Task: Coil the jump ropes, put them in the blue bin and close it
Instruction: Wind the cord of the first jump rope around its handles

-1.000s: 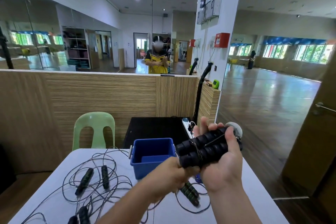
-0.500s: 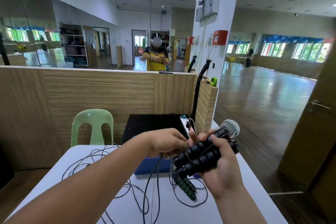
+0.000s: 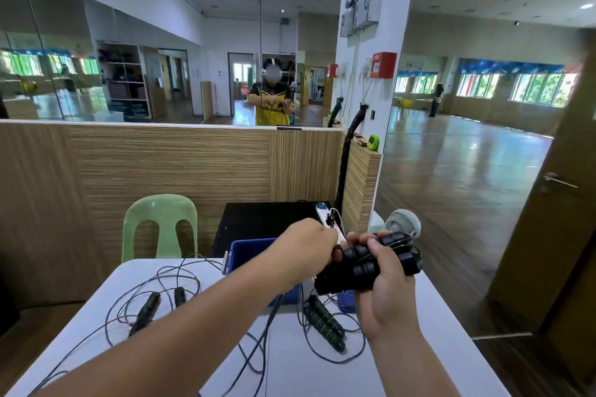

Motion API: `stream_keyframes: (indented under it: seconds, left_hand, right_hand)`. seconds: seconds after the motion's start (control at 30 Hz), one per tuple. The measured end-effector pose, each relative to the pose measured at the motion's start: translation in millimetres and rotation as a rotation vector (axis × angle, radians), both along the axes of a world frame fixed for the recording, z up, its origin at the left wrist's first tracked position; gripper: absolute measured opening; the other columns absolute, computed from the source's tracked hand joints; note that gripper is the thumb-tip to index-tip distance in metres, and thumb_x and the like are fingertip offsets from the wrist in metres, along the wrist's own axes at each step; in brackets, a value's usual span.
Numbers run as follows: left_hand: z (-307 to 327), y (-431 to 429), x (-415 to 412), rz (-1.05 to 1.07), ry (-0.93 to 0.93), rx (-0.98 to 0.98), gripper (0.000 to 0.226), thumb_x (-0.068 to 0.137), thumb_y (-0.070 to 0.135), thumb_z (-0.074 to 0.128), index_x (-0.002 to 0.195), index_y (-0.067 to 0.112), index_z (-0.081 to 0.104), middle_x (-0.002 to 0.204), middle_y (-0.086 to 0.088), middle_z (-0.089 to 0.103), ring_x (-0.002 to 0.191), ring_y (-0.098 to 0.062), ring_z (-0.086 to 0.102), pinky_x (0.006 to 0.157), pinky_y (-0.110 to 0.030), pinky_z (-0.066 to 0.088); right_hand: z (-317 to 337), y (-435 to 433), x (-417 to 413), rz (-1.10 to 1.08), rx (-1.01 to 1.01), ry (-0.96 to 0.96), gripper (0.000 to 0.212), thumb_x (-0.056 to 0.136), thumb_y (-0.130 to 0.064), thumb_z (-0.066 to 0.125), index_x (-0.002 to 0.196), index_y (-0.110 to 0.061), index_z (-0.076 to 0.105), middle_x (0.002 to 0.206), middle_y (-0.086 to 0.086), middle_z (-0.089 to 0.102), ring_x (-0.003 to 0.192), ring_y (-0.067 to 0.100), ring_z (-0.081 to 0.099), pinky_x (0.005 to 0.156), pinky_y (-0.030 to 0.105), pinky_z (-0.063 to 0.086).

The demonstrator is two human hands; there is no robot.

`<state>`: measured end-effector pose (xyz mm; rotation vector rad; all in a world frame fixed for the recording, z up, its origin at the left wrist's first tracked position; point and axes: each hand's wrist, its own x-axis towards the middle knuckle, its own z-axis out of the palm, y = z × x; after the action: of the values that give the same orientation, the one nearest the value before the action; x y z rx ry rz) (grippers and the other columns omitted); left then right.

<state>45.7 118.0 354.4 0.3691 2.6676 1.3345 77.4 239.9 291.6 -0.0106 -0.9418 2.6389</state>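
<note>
View from the person's head, looking down at a white bench [image 3: 322, 377] in a mirrored hall. At centre right of the frame, the right hand [image 3: 387, 280] is wrapped around the two black handles [image 3: 361, 264] of one jump rope. They are held side by side, apparently as a core to wind onto. Just left of it, the left hand [image 3: 306, 245] is clenched on that rope's thin cord [image 3: 272, 313], which trails down past the forearm to the bench. This looks like a wrap in progress.

The blue bin [image 3: 248, 251] stands at the far edge of the bench, partly hidden behind the left wrist, with no lid on the part that shows. It is near enough to take the bundle.

Two more ropes lie uncoiled on the bench. One has green-ringed handles [image 3: 324, 322] and lies below the right hand. The other has dark handles [image 3: 146, 313] and lies at lower left among loose loops. A green chair [image 3: 161, 226] stands behind the bench.
</note>
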Motion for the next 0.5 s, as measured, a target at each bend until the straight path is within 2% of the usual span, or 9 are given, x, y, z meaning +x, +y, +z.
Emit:
stream_keyframes:
  seconds: [0.07, 0.13, 0.23, 0.33, 0.43, 0.5]
  left_hand:
    - [-6, 2, 11, 0.015, 0.097, -0.036, 0.035, 0.103, 0.021, 0.046, 0.074, 0.017, 0.064, 0.077, -0.004, 0.065, 0.073, -0.022, 0.06, 0.072, -0.036, 0.052]
    - [-14, 6, 27, 0.0, 0.153, -0.075, 0.035, 0.104, 0.019, 0.043, 0.08, 0.012, 0.068, 0.084, -0.009, 0.069, 0.079, -0.026, 0.062, 0.072, -0.038, 0.05]
    - [-29, 11, 48, 0.05, 0.244, -0.002, 0.03, 0.105, 0.021, 0.044, 0.09, 0.017, 0.069, 0.081, 0.0, 0.067, 0.072, -0.015, 0.058, 0.063, -0.03, 0.044]
    - [-46, 15, 63, 0.098, 0.361, 0.04, 0.023, 0.105, 0.028, 0.051, 0.097, 0.024, 0.071, 0.087, 0.008, 0.069, 0.081, -0.009, 0.06, 0.07, -0.023, 0.047]
    - [-63, 16, 77, 0.097, 0.472, 0.08, 0.022, 0.104, 0.036, 0.055, 0.09, 0.028, 0.071, 0.077, 0.013, 0.061, 0.082, -0.008, 0.055, 0.069, -0.018, 0.041]
    - [-69, 14, 76, 0.099, 0.496, 0.104, 0.024, 0.103, 0.037, 0.058, 0.084, 0.029, 0.072, 0.07, 0.013, 0.059, 0.08, -0.006, 0.055, 0.066, -0.017, 0.039]
  right_hand:
    - [4, -3, -2, -0.036, -0.045, 0.009, 0.014, 0.101, 0.001, 0.049, 0.102, -0.011, 0.056, 0.089, 0.013, 0.067, 0.083, 0.027, 0.068, 0.079, 0.044, 0.057]
    - [4, -2, -7, -0.087, -0.075, -0.007, 0.014, 0.1, 0.001, 0.05, 0.108, -0.011, 0.054, 0.095, 0.016, 0.064, 0.085, 0.027, 0.068, 0.068, 0.037, 0.057]
    - [3, 0, -18, -0.147, -0.089, -0.032, 0.013, 0.098, -0.003, 0.056, 0.108, -0.01, 0.055, 0.103, 0.016, 0.062, 0.1, 0.03, 0.062, 0.078, 0.037, 0.052]
    - [7, 2, -22, -0.174, -0.124, -0.039, 0.01, 0.096, -0.005, 0.06, 0.096, -0.015, 0.06, 0.097, 0.008, 0.066, 0.094, 0.025, 0.059, 0.08, 0.037, 0.051]
    - [14, 7, -24, -0.146, -0.133, -0.015, 0.015, 0.095, -0.015, 0.064, 0.108, -0.012, 0.058, 0.107, 0.008, 0.069, 0.097, 0.022, 0.059, 0.084, 0.037, 0.054]
    - [15, 9, -23, -0.1, -0.145, 0.0, 0.008, 0.1, -0.02, 0.059, 0.101, -0.011, 0.058, 0.112, 0.009, 0.068, 0.095, 0.019, 0.062, 0.08, 0.033, 0.056]
